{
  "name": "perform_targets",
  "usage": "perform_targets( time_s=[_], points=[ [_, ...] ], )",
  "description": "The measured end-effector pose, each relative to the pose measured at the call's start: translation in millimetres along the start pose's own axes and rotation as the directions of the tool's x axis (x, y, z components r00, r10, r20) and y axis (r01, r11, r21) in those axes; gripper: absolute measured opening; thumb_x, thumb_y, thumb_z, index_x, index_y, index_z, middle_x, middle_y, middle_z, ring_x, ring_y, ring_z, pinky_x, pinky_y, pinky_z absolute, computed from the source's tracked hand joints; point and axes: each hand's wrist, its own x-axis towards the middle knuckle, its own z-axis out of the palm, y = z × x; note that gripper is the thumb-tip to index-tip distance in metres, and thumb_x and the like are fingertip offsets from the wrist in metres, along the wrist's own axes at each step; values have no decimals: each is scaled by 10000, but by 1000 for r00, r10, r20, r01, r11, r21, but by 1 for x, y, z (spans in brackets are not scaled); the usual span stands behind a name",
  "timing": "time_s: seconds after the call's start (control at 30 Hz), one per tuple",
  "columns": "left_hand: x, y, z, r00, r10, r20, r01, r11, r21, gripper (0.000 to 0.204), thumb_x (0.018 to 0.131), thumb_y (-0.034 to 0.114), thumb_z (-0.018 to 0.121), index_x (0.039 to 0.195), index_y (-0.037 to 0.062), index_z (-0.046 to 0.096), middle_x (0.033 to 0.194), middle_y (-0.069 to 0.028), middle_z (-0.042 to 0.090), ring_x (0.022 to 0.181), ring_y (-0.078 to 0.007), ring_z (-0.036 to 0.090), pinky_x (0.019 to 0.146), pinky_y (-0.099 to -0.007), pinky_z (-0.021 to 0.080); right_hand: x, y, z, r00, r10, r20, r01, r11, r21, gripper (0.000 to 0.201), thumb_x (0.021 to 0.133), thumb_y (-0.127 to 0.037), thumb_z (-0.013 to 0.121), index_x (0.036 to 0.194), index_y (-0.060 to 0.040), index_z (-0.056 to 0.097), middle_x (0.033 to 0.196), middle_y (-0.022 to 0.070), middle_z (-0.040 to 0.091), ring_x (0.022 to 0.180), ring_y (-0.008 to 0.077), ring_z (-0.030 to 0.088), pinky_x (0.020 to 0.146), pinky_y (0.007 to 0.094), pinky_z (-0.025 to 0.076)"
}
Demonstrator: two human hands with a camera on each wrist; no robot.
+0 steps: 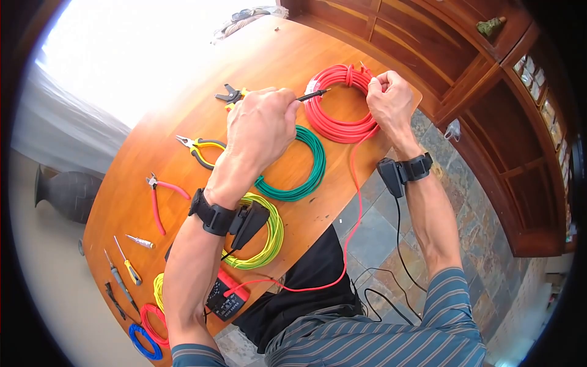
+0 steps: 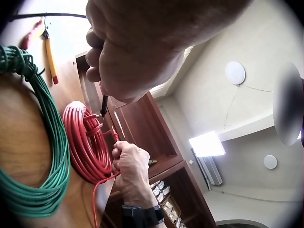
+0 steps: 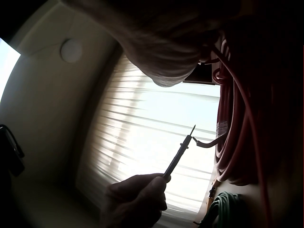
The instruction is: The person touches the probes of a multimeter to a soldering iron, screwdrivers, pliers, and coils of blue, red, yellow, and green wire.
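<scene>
My left hand point(image 1: 263, 125) grips a black test probe point(image 1: 312, 95), whose tip points at the coil of red wire point(image 1: 333, 129). In the right wrist view the metal tip of that black probe point(image 3: 178, 157) stands right by a bent end of red wire point(image 3: 209, 143). Beside the coil's outer edge, my right hand point(image 1: 391, 104) pinches a red test probe point(image 2: 116, 136), mostly hidden by the fingers. Its red lead point(image 1: 359, 202) runs back across my lap to a red and black multimeter point(image 1: 227, 296) at the table's near edge.
On the wooden table point(image 1: 306, 223) lie coils of green wire point(image 1: 318, 174) and yellow-green wire point(image 1: 272, 244). Leftward are yellow-handled pliers point(image 1: 199, 147), red-handled cutters point(image 1: 156, 196), screwdrivers point(image 1: 129, 269) and a blue wire coil point(image 1: 137, 348). A wooden cabinet point(image 1: 428, 49) stands beyond.
</scene>
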Motion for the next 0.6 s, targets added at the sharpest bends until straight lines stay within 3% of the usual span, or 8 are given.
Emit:
perform_targets(
  time_s=[0.17,0.23,0.37,0.43,0.6],
  points=[
    [0,1,0,999,-37,39,33,995,94,190,975,178,668,969,14,764,858,-205,717,850,-406,702,777,-492,542,1,1,-2,1000,9,20,-9,1000,-4,233,913,-210,667,870,16,700,763,211,714,727,333,715,708,435,555],
    [-1,0,2,999,20,-30,-18,998,54,165,961,159,666,893,27,737,856,-192,718,823,-429,705,740,-530,562,1,1,-3,1000,10,22,-10,1000,5,232,907,-209,669,863,17,697,758,213,712,724,332,713,705,434,553],
    [-1,9,-1,1000,12,-8,-12,1000,-5,171,963,159,663,884,22,729,857,-189,718,825,-430,704,740,-535,562,1,1,-2,1000,17,13,-17,1000,7,231,897,-203,672,835,19,681,744,212,704,715,328,705,700,428,548],
    [0,9,0,999,-36,30,35,998,44,171,969,169,671,963,27,766,869,-192,723,866,-402,706,779,-499,548,1,0,-3,1000,13,13,-13,1000,-2,229,892,-200,672,826,19,676,740,211,703,713,326,704,699,427,547],
    [-1,9,0,998,-47,-30,50,991,126,171,967,168,673,964,25,766,873,-193,723,862,-403,709,782,-499,551,0,1,-4,1000,4,6,-4,1000,18,219,881,-190,668,807,16,670,732,206,699,710,319,700,695,430,547]
  ],
)
